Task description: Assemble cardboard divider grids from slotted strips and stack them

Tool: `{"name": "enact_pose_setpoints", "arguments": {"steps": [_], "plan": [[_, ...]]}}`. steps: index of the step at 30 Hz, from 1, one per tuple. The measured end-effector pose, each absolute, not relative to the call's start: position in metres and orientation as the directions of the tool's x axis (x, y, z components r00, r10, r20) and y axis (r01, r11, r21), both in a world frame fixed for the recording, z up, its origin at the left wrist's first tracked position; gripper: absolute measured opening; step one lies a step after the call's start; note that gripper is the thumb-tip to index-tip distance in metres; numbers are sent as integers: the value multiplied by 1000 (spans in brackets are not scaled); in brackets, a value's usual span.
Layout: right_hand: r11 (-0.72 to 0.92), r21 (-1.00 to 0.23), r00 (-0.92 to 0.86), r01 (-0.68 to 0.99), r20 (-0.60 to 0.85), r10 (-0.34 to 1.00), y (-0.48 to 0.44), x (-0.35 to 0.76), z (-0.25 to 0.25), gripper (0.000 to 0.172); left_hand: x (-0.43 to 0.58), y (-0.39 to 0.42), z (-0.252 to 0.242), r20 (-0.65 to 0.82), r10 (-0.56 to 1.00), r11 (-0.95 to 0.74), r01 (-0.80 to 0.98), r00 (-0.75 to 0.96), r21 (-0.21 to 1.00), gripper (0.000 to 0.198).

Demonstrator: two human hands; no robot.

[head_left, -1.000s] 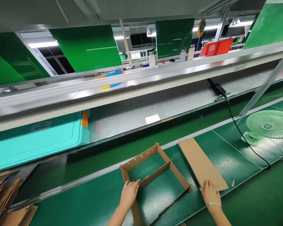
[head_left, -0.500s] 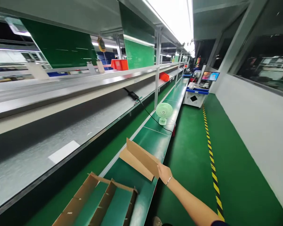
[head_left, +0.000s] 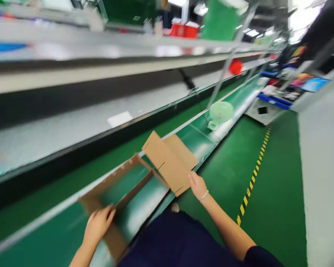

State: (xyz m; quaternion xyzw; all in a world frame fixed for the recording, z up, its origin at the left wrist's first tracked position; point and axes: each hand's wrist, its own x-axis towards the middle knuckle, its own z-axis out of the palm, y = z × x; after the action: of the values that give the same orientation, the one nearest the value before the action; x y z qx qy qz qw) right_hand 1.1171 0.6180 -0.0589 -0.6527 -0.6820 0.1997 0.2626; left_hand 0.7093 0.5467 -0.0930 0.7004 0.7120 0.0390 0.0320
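Note:
A brown cardboard piece with slits (head_left: pixel 168 163) is pinched at its lower right corner by my right hand (head_left: pixel 198 186). Behind it, another plain cardboard piece (head_left: pixel 183 151) lies on the green bench (head_left: pixel 58 231). My left hand (head_left: pixel 98 226) is closed on the middle strip of a cardboard divider frame (head_left: pixel 133 191), which stands on the bench at lower centre. The frame's near left part is blurred by motion.
A light green fan (head_left: pixel 221 112) stands farther along the bench. Long grey shelves (head_left: pixel 72 126) run along the left, with a white paper (head_left: pixel 119 119) on the lower one. A cart (head_left: pixel 263 111) stands at the right beyond a striped floor line.
The view has turned down and left. My left hand has come into view and taken hold of the frame. My right hand has brought the slitted cardboard up beside the frame, its face now showing.

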Motion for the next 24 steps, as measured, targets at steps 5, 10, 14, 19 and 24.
{"name": "enact_pose_setpoints", "arguments": {"steps": [5,10,14,19,24], "plan": [[141,-512,-124,847,68,990,623,1101,-61,46,705,585,-136,26,994,86,921,-104,379,40],[257,-349,-226,901,126,966,630,1075,-49,46,723,660,-122,160,978,37,860,-136,510,39],[343,-161,-335,926,72,939,634,1045,-43,44,728,707,-106,240,940,62,815,-242,577,46],[377,-16,-377,926,-21,926,629,1024,-48,43,721,746,-91,164,941,135,774,-295,618,53],[416,15,-407,909,-181,895,623,1021,-53,47,731,766,-86,83,976,106,775,-200,624,70]]}}
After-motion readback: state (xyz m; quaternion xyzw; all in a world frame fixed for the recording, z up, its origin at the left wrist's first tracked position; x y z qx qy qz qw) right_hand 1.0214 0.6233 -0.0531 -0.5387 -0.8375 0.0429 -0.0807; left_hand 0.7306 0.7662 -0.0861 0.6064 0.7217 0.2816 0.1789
